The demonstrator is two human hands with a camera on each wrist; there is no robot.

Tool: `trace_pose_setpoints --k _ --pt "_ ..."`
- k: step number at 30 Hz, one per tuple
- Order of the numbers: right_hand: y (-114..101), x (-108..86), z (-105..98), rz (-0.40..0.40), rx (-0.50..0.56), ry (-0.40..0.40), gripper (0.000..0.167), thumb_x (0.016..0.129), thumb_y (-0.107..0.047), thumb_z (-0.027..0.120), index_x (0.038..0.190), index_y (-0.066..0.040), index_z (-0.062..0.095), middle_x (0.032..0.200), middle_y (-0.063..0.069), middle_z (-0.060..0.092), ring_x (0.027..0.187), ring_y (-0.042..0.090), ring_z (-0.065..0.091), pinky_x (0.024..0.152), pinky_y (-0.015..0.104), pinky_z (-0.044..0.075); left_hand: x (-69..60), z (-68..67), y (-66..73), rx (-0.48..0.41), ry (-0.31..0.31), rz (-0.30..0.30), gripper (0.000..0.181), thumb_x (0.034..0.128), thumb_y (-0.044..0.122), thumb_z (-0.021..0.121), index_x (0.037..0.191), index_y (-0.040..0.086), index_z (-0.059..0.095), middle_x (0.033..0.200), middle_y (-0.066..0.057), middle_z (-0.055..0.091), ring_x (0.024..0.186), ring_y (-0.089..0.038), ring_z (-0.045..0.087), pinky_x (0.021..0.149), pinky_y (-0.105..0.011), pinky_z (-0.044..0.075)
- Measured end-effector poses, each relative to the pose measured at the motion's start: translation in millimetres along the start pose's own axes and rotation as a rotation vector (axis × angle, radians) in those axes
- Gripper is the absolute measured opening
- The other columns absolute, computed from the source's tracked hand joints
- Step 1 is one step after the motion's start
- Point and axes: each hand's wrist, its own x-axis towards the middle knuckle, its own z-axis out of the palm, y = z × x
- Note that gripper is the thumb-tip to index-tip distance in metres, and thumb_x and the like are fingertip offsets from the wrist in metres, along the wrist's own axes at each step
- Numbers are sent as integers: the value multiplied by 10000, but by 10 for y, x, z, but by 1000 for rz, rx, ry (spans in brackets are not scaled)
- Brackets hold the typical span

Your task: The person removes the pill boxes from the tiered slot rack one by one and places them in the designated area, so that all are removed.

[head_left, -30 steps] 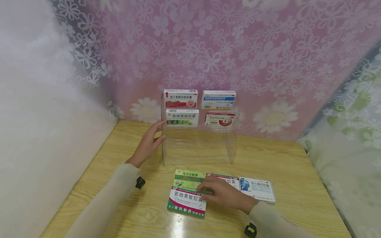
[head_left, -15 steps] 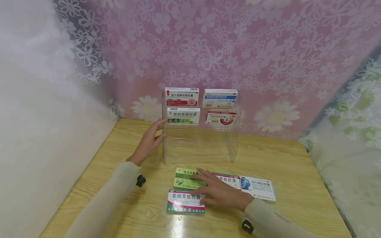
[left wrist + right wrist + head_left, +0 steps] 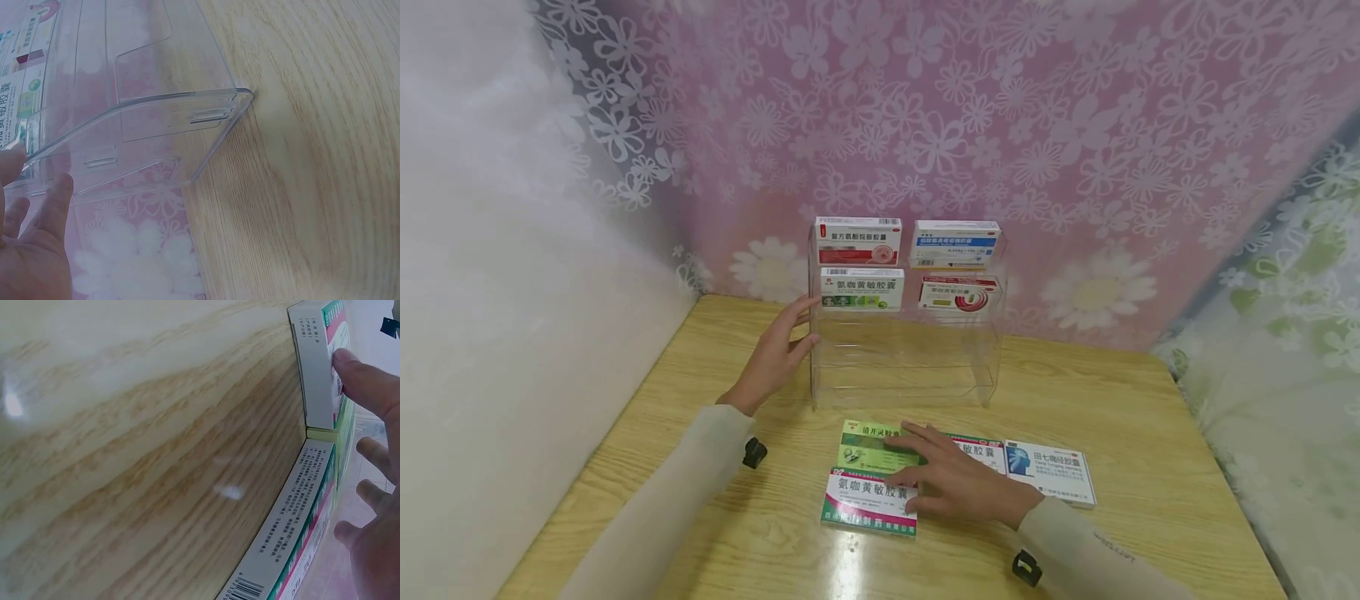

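Your left hand [image 3: 772, 354], fingers extended, touches the left side of the clear plastic tiered rack [image 3: 906, 385] near the back edge of the wooden table [image 3: 1150, 417]; your right hand [image 3: 958, 482], fingers spread loosely, thumbs the white, magenta and green cardboard box [image 3: 863, 504], midway between the side edges

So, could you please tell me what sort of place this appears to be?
Probably a small staged workspace, perhaps mimicking a pharmacy display: a wood-grain table before a pink floral backdrop, with a clear rack holding medicine boxes.
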Motion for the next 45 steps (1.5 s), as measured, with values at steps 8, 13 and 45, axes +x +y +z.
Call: trace_pose_setpoints --k 8,13,45 --pt "155 66 -352 20 60 195 386 1070 -293 737 1447 -218 700 1615 19 553 1549 298 462 1224 623 465 -6 -10 25 -17 0 2 657 1100 14 621 1687 209 400 1804 -85 263 1543 -404 484 1155 -620 540" --pt "418 173 -778 92 36 342 366 1067 -227 742 1424 -157 700 1499 47 663 1441 315 584 1182 613 514 -9 -3 2 -10 4 8 658 1098 14 625 1688 197 397 1803 -94 267 1536 -409 490 1145 -615 548" --pt "857 599 -1700 202 -350 590 337 1033 49 692 1366 20 646 1396 262 622 1279 491 617 1094 672 536 3 10 -51 -18 8 30 661 1102 26 623 1690 225 394 1802 -94 269 1540 -416 484 1137 -603 556"
